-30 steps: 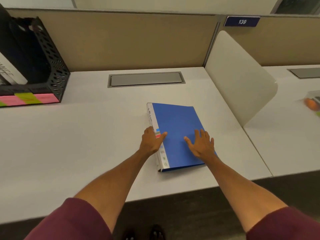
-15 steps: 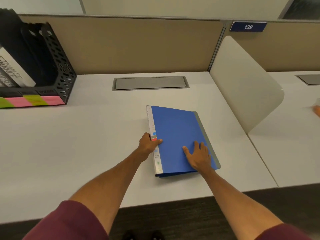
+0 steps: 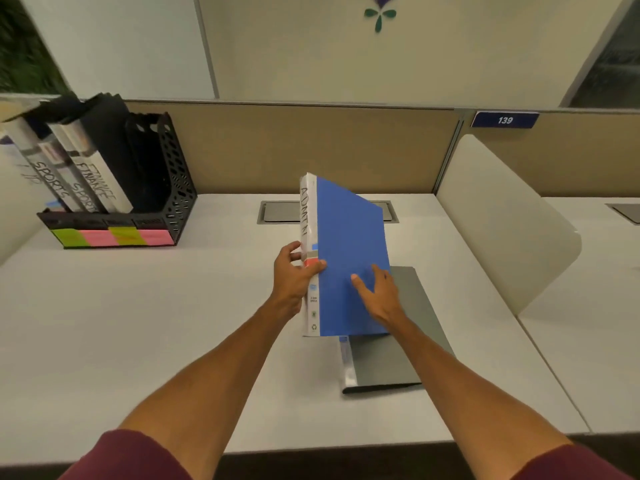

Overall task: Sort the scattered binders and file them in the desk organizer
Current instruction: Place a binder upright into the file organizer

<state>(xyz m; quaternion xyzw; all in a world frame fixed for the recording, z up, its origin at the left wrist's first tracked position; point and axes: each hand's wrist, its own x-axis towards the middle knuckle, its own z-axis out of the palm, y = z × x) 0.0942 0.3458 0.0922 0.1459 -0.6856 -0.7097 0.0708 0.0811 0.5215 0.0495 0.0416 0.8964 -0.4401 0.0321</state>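
Note:
A blue binder (image 3: pixel 349 244) with a white spine marked ADMIN is tilted up off the desk at centre. My left hand (image 3: pixel 294 277) grips its spine, thumb on the cover. My right hand (image 3: pixel 379 294) holds the cover's lower right edge. Under it a grey binder (image 3: pixel 408 344) lies flat on the white desk (image 3: pixel 138 341). The black mesh desk organizer (image 3: pixel 166 188) stands at the back left, holding several upright binders (image 3: pixel 86 171) marked SPORTS and FINANCE; its rightmost slot looks unfilled.
Pink and green sticky labels (image 3: pixel 114 237) line the organizer's front. A grey cable hatch (image 3: pixel 280 211) sits behind the blue binder. A cream divider panel (image 3: pixel 502 216) rises along the desk's right side, and a tan partition (image 3: pixel 311 147) runs along the back.
The blue binder has been lifted from flat to tilted upright with both hands, uncovering the grey binder beneath. The view has tilted up, showing more of the organizer.

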